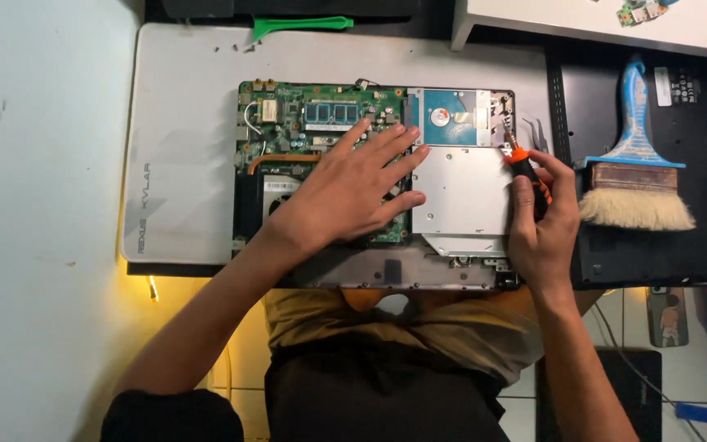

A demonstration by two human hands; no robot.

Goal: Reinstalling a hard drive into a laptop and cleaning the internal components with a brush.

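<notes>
An opened laptop base lies on a white mat (182,164), showing a green circuit board (304,115), a hard drive (452,115) and a silver optical drive (464,192). My left hand (349,188) rests flat on the circuit board, fingers spread toward the optical drive. At the laptop's right edge my right hand (543,221) grips a black and orange screwdriver (521,160). Its tip touches the right edge beside the hard drive.
A wide blue-handled brush (636,172) lies on a black mat right of the laptop. Metal tweezers (538,131) lie just past the screwdriver. A green pry tool (300,24) sits at the far edge. A white shelf (599,29) holds a small circuit board at top right.
</notes>
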